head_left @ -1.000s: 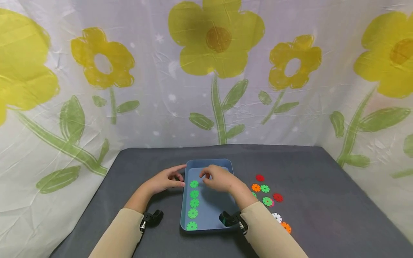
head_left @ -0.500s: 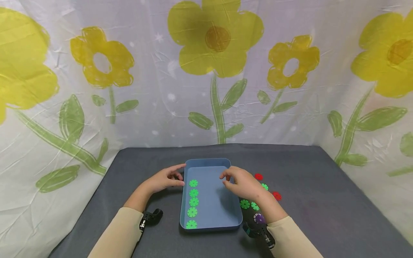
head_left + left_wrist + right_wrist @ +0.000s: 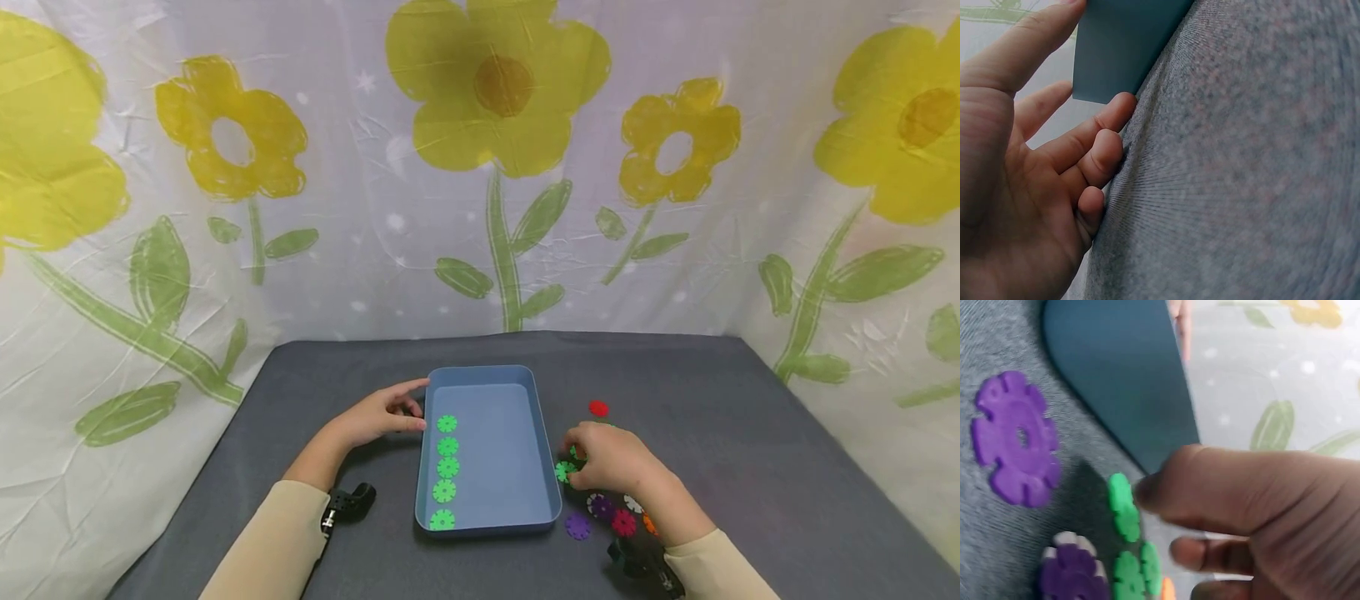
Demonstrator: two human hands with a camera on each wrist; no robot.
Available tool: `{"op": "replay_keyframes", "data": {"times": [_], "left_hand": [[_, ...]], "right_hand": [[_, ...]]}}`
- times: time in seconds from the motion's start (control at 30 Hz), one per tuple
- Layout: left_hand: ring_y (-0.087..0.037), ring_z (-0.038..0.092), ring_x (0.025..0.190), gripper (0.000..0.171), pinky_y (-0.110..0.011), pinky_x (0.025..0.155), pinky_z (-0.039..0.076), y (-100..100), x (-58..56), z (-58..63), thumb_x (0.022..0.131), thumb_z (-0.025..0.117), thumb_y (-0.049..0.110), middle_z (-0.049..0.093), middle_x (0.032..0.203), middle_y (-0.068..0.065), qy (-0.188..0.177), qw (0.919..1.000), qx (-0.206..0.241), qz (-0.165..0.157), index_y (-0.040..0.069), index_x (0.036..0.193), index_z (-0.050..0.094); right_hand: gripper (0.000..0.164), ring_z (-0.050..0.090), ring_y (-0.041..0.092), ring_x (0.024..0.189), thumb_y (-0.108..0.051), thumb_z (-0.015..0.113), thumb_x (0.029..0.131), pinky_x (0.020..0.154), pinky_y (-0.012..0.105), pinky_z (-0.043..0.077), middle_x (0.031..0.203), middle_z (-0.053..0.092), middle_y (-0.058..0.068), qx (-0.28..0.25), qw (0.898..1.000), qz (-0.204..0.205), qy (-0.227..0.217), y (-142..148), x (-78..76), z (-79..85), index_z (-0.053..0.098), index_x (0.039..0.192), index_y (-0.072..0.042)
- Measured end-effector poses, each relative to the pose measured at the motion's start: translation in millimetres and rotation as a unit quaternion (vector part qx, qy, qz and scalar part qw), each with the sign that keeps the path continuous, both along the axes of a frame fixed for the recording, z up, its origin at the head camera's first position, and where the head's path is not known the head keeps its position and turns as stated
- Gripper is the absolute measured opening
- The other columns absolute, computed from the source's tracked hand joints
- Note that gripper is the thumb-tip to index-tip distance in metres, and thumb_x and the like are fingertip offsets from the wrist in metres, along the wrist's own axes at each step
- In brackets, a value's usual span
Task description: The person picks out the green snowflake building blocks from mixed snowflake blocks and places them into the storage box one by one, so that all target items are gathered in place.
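A blue rectangular tray (image 3: 495,525) lies on the table, with a column of several green notched plastic discs (image 3: 446,467) along its left side. My left hand (image 3: 381,417) touches the tray's left wall with thumb and forefinger; its other fingers are loosely bent, as the left wrist view also shows. To the right of the tray, my right hand (image 3: 615,458) is low over the loose discs, thumb and forefinger apart around a green disc (image 3: 565,472). In the right wrist view the thumb is close beside a green disc (image 3: 1124,509); contact is unclear.
More notched discs lie right of the tray: a purple one (image 3: 578,526), a purple-and-white pair (image 3: 600,506), a crimson one (image 3: 623,522) and a red one (image 3: 598,408). My right hand and wrist camera hide part of the pile. A flower-printed curtain (image 3: 345,250) stands behind the table.
My right hand has moved from above the tray, out over its right wall and down to the loose discs. The left hand stays at the tray's left wall. The column of green discs is unchanged.
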State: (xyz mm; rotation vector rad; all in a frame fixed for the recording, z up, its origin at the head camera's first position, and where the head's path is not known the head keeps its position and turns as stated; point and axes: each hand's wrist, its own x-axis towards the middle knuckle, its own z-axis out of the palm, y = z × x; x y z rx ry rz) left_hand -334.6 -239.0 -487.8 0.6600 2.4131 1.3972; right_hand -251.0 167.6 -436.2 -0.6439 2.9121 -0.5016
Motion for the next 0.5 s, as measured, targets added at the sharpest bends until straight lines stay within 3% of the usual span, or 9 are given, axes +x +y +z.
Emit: {"op": "replay_keyframes", "data": {"times": [0.3,0.5], "left_hand": [[-0.026,0.057,0.086,0.083,-0.041,0.077,0.046,1,-0.3,1.1,0.094,0.078,0.025,0.064,0.109,-0.010,-0.001,1.0000,0.006,0.002,0.010,0.162,0.033],[-0.027,0.057,0.086,0.082,-0.042,0.078,0.046,3,1.8,-1.5,0.094,0.078,0.027,0.064,0.109,-0.011,-0.004,1.0000,-0.001,0.007,0.012,0.162,0.034]], "right_hand": [[0.018,0.046,0.009,0.062,-0.019,0.075,0.067,0.058,0.037,0.041,0.072,0.053,-0.012,0.035,0.999,0.013,0.013,4,-2.6,-9.2,0.065,0.082,-0.019],[0.023,0.049,0.013,0.064,-0.018,0.075,0.070,0.061,0.036,0.040,0.075,0.055,-0.005,-0.001,1.000,-0.005,-0.022,14,-9.2,6.9,0.065,0.091,-0.016]]}}
